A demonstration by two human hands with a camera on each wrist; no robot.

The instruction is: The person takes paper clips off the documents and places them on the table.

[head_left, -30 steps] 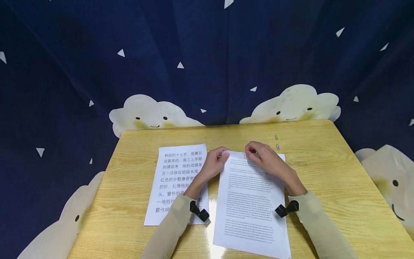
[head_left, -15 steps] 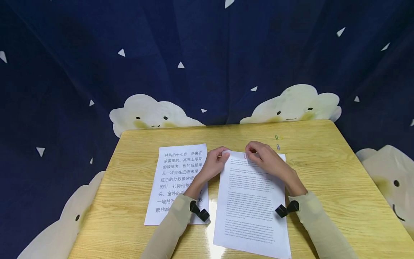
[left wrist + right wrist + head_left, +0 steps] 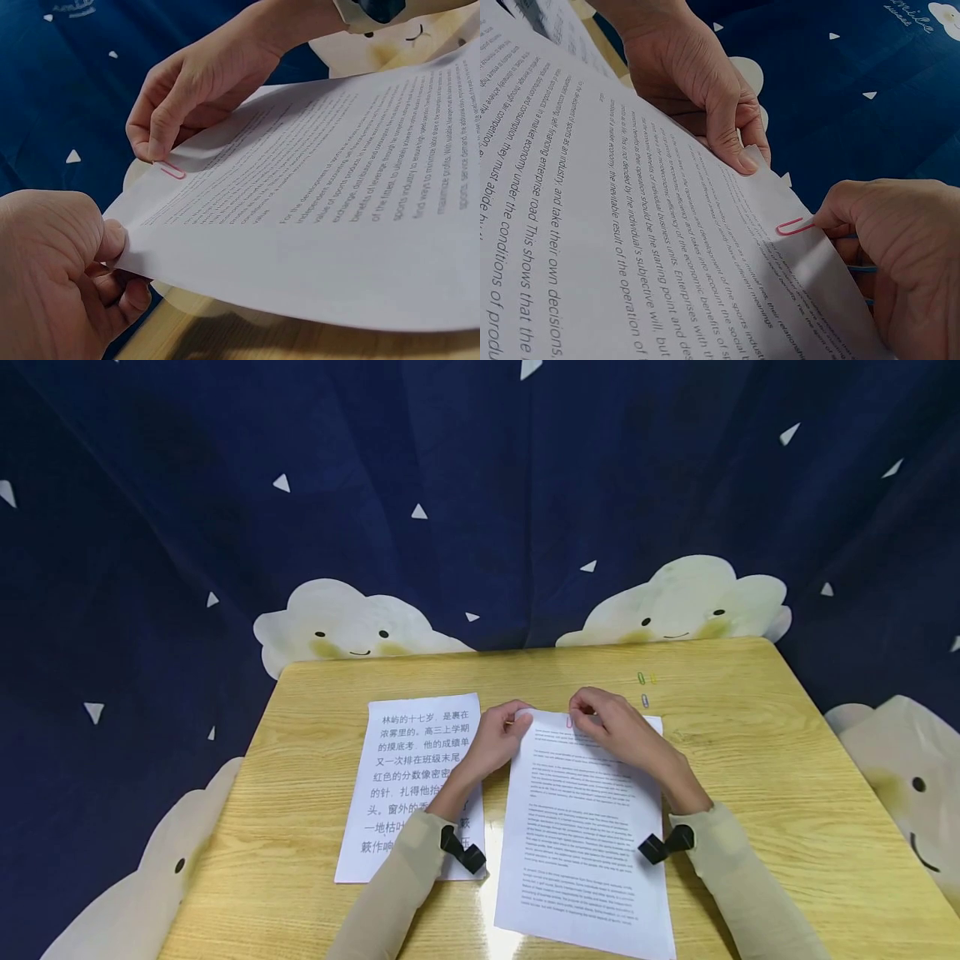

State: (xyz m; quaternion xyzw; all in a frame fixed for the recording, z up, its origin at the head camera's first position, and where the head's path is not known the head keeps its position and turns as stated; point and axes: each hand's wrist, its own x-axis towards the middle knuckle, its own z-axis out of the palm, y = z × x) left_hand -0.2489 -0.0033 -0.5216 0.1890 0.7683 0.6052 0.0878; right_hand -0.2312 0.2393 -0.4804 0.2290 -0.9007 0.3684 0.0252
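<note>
A wooden tabletop (image 3: 750, 760) stands before a dark blue curtain (image 3: 480, 485) printed with pale smiling clouds. On the tabletop lies a sheet of English print (image 3: 581, 835), near the middle, with its far left corner lifted; just left of it lies a sheet of large Chinese characters (image 3: 405, 752), partly under the left forearm. The left hand (image 3: 495, 739) has its grip closed on the lifted corner of the English sheet, thumb on top and curled fingers beneath. The right hand (image 3: 611, 727) pinches a pink paper clip (image 3: 793, 225) that sits on the far edge of the same sheet, a short way right of the left hand. Three more paper clips (image 3: 645, 685) lie on the bare wood beyond the right hand.
</note>
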